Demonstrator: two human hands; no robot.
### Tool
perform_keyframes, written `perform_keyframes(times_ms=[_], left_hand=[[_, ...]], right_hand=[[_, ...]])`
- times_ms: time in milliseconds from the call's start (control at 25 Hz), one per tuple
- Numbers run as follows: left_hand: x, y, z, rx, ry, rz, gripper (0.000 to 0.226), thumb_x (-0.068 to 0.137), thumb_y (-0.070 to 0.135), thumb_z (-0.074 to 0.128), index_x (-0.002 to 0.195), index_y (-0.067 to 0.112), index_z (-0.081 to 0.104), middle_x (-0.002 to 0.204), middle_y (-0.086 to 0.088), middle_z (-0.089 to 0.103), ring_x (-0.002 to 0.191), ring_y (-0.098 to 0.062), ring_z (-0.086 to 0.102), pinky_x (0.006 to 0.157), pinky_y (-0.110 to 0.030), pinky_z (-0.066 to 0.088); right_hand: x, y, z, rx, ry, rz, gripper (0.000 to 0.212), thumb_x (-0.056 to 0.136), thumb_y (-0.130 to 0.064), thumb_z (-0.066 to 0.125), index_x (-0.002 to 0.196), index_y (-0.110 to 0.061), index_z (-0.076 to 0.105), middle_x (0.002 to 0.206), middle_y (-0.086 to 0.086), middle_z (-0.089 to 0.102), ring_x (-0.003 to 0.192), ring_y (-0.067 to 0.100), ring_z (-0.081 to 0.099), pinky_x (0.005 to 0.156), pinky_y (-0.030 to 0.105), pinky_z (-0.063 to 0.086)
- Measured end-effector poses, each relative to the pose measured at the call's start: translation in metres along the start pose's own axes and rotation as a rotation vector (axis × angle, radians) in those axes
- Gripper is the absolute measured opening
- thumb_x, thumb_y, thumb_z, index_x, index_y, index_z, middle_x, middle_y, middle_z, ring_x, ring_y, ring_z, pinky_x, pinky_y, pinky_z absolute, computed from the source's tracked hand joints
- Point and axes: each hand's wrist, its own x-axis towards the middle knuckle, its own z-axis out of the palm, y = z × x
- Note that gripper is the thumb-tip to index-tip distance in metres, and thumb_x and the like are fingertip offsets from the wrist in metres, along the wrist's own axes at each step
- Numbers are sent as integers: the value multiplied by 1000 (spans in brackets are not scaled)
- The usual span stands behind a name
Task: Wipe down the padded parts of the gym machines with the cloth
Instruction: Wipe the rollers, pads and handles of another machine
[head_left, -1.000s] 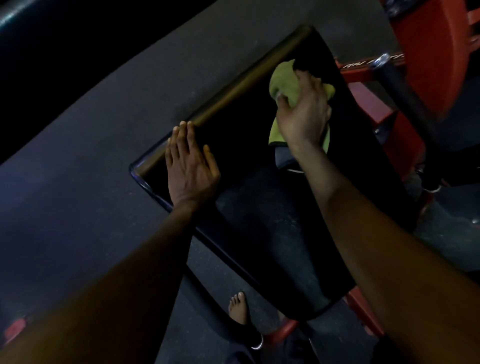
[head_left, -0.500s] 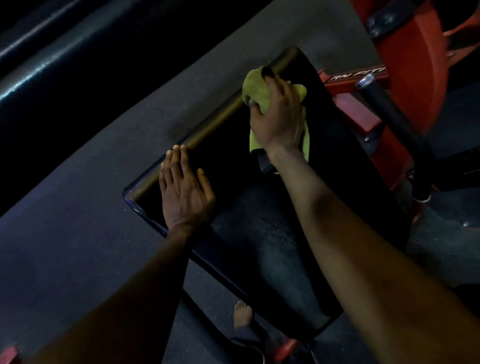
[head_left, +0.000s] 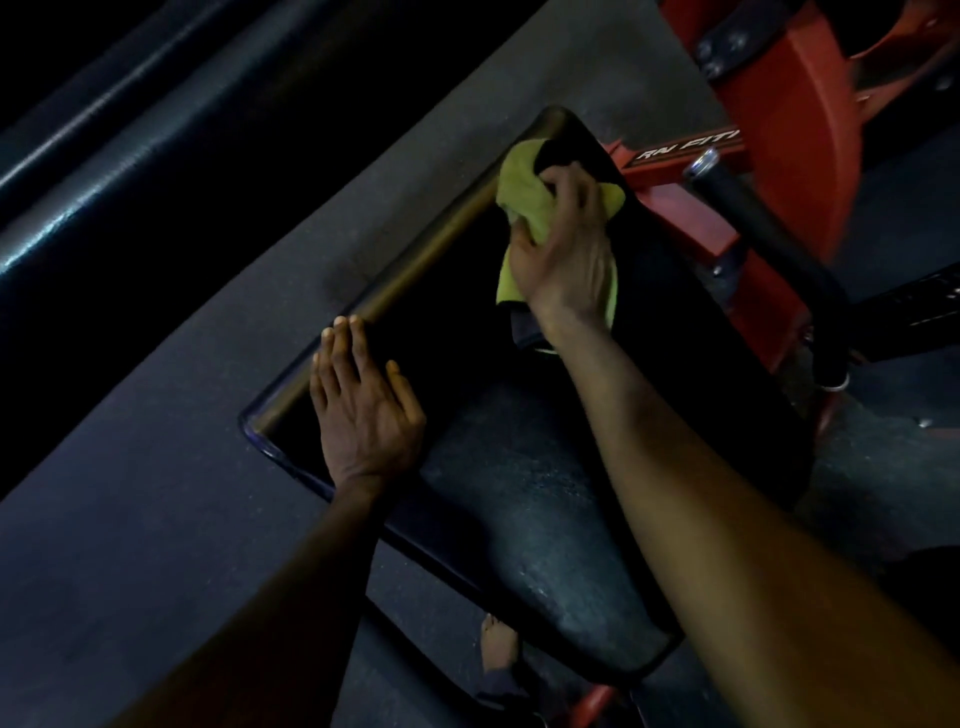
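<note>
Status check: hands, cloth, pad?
Right hand grips cloth, far end of pad. Left hand flat on pad edge. Nothing blocking.

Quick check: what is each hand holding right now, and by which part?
The right hand grips the yellow-green cloth around its bunched middle, on the black pad. The left hand holds nothing; it rests flat on the pad.

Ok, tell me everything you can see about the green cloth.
The cloth is yellow-green, soft-looking and bunched into folds. The right hand grips it and presses it onto the far end of the black pad, near the pad's far corner. Its edges stick out from under the hand on both sides.
</note>
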Motion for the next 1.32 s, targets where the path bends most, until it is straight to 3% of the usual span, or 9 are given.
perform_keyframes(times_ms=[120,280,400,520,680,840,1040,1200,1320], left_hand=[[1,-1,1,17,4,5,60,103,33,31,156,5,26,163,-15,26,153,-30,18,126,-42,11],[1,3,0,13,8,-9,60,103,33,32,156,5,26,163,-15,26,152,-30,19,125,-43,12],[2,3,-1,-1,11,-10,60,102,32,33,155,5,27,163,-16,27,152,-30,20,125,-44,13],[0,4,-2,-11,7,-8,59,103,31,35,156,5,26,163,-16,26,152,-29,19,126,-42,11],[1,3,-2,-18,11,-7,58,103,28,39,155,6,26,163,-16,26,152,-29,19,125,-43,13],[1,4,-2,-31,26,-8,58,103,26,41,155,6,26,163,-15,26,152,-29,20,125,-44,13],[0,5,-2,-28,12,-29,57,106,32,34,156,10,24,164,-12,24,152,-27,19,126,-42,11],[-1,3,-8,-81,-32,3,55,108,36,34,156,13,23,166,-9,20,152,-27,18,125,-46,11],[1,13,-18,-127,-63,106,56,105,31,43,155,13,27,164,-8,24,150,-28,23,123,-50,15]], right_hand=[[-34,-23,8,-7,-145,-170,50,84,-37,63,130,-16,62,142,15,46,123,32,53,93,41,53],[-40,-9,2,-209,-359,-499,69,88,-40,61,153,-26,43,150,8,43,144,31,36,103,53,45],[-25,6,-7,-215,-231,-333,72,82,-34,63,151,-28,45,150,5,46,142,28,40,109,55,40],[-34,22,-20,-160,-47,-22,75,80,-31,63,152,-29,43,154,4,42,142,27,41,107,46,46],[-92,48,-45,-109,77,327,74,86,-33,61,155,-35,35,160,-1,34,147,22,34,111,49,41],[-129,39,-46,-208,31,298,72,94,-45,56,159,-29,28,163,3,28,151,25,26,113,48,37],[-88,44,-47,-224,-171,-7,71,94,-43,59,158,-34,29,163,-1,30,152,22,24,111,48,39],[-123,88,-73,-135,158,400,71,89,-32,63,155,-31,36,160,0,36,147,25,34,109,51,42],[-143,106,-89,-186,214,582,70,90,-38,58,155,-30,34,159,2,36,147,26,34,110,55,39]])
